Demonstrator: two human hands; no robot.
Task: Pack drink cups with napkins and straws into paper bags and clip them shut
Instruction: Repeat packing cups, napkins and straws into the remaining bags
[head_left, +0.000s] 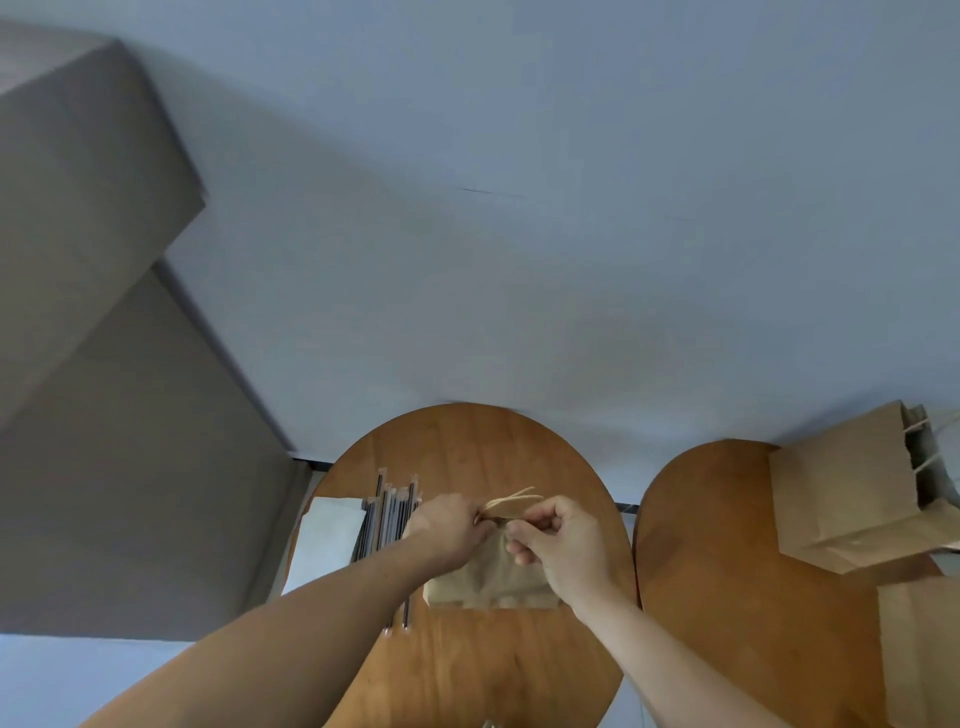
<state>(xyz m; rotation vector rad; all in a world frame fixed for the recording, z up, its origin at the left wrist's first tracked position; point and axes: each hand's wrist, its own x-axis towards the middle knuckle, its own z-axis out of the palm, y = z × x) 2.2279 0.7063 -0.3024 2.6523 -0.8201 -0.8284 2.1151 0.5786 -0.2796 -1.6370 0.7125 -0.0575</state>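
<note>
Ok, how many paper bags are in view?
3: centre bag, in left hand and right hand; far bag and near bag on the right table. More may be off-frame.

Both bare forearms reached forward, converging. Left hand (452, 525) knuckles up, fingers curled, pinched twine handles (514, 500). Right hand (563, 545) close beside, fingers curled toward left; its hold unclear.

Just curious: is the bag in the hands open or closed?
Held closed: left hand and right hand pinch the bag top together beneath its handles.
</note>
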